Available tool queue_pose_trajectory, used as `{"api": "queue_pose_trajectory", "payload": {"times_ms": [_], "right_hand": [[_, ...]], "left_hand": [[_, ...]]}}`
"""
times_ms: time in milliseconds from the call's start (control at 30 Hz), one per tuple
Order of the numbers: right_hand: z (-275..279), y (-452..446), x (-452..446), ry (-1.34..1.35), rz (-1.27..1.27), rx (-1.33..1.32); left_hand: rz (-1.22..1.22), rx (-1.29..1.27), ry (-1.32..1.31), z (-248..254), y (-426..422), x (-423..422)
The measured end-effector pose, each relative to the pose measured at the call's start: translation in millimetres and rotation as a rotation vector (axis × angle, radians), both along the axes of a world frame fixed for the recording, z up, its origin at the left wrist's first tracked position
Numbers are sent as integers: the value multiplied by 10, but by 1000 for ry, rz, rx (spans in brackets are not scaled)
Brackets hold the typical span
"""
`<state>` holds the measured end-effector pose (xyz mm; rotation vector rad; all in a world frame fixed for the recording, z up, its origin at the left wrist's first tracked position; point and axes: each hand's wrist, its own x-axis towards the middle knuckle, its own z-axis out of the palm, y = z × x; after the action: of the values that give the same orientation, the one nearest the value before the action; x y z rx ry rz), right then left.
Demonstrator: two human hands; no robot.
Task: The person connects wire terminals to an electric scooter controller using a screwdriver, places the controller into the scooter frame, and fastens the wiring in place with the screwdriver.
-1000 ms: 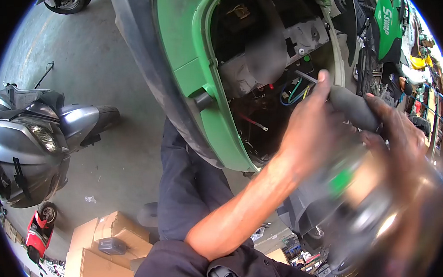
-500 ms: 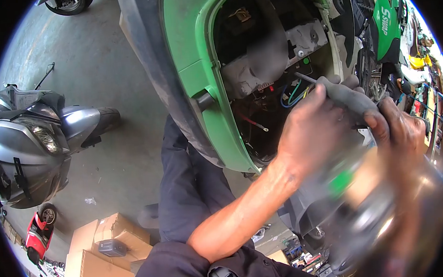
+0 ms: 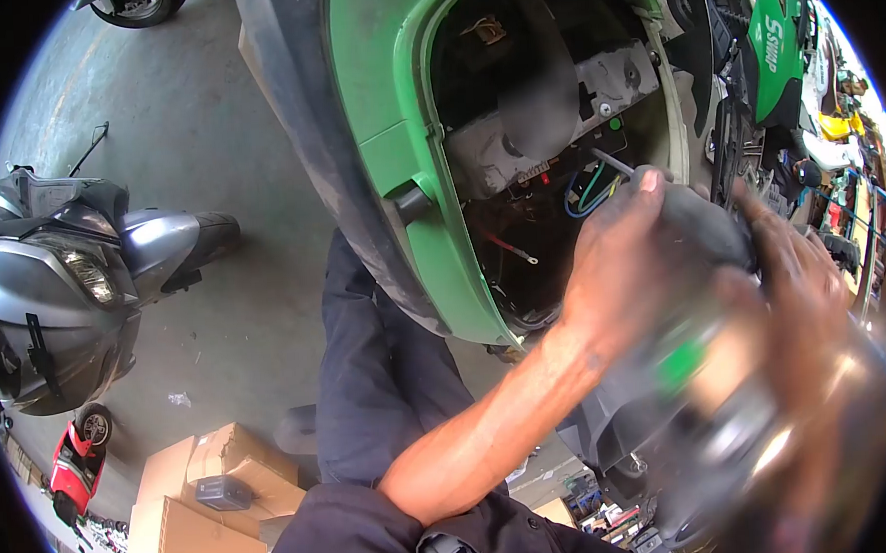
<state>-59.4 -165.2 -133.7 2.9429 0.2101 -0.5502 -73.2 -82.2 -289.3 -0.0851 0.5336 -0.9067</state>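
My left hand (image 3: 618,262) is closed around a dark grey rounded piece (image 3: 706,228) whose kind I cannot make out. A thin light-grey rod (image 3: 612,160) sticks out beyond my left thumb. On the piece's other side is my right hand (image 3: 788,263), blurred, its fingers stretched and apart. Both hands are beside the opening of a green scooter body panel (image 3: 386,149). Within the opening are a dusty grey block (image 3: 613,77), a blue-green wire loop (image 3: 585,204) and a red lead with a ring terminal (image 3: 532,260). A blurred dark strap-like part hides some of the block.
A silver scooter (image 3: 53,287) stands at the left, with a red one (image 3: 77,471) below it. Cardboard boxes (image 3: 204,499) lie on the grey floor (image 3: 235,317). Another green panel (image 3: 776,44) and many parts crowd the right side. My legs (image 3: 379,400) are beside the scooter body.
My right hand's fingers have spread and straightened from around the dark grey piece. The piece has turned between my hands. My left hand has shifted slightly and keeps its hold.
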Motion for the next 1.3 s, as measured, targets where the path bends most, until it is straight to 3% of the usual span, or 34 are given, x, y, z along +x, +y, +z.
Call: {"api": "queue_pose_trajectory", "payload": {"times_ms": [100, 200, 267, 400, 533, 667, 767, 867, 967, 1033, 1167, 1300], "right_hand": [[-78, -3, -17, -41, 38, 94], [-86, -79, -49, -27, 28, 13], [1, -198, -27, 130, -13, -62], [-24, -84, -29, 23, 64, 24], [-38, 4, -55, 99, 46, 59], [-72, 40, -53, 103, 41, 67], [-52, 102, -7, 164, 1, -94], [-110, 114, 61, 120, 64, -70], [-140, 145, 120, 203, 58, -49], [-147, 164, 169, 308, 19, -59], [-221, 208, 370, 699, -439, 39], [-290, 11, 289, 577, -458, 246]], "left_hand": [[-166, 22, 52, -55, 8, 61], [11, -62, 43, -64, -84, 26], [162, -138, 44, 21, -22, 13], [34, 9, 38, -24, -41, -12], [-82, 74, 37, -101, -46, -20], [-39, 447, -66, -150, -71, -156], [38, 814, -158, -280, -45, -284], [-69, 994, -233, -610, -112, -446], [-201, 966, -251, -883, -174, -491], [-176, 916, -109, -814, -149, -367], [-356, 1004, -218, -851, -111, -200], [-546, 985, -294, -995, -59, -139]]}}
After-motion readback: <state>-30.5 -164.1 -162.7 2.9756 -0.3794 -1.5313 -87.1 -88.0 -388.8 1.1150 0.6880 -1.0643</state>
